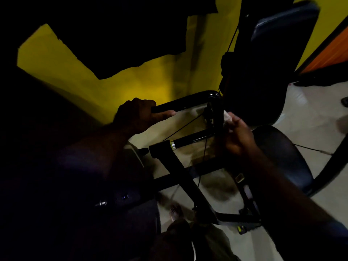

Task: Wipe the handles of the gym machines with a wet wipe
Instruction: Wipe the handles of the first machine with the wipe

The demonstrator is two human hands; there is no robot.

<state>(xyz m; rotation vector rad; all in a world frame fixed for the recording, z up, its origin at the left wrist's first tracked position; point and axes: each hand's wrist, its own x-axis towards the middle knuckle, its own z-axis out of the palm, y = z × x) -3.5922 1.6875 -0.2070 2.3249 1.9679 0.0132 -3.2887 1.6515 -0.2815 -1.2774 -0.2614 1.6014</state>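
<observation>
Gloom throughout. Grips handle (188,103) with left hand (135,117); pinches wet wipe (227,117) against upright (219,119) with right hand (239,136), grip detail indistinct.

Inside the handle frame (218,110) we find an open window between the upper bar (180,104) and the lower bar (192,139), though a thin cable (185,126) cuts across it. Our left hand (135,115) grips the upper bar's near end. Our right hand (238,134), holding the wipe (227,117), fills the narrow gap beside the seat pad (278,153); the back pad (263,72) looms above.
</observation>
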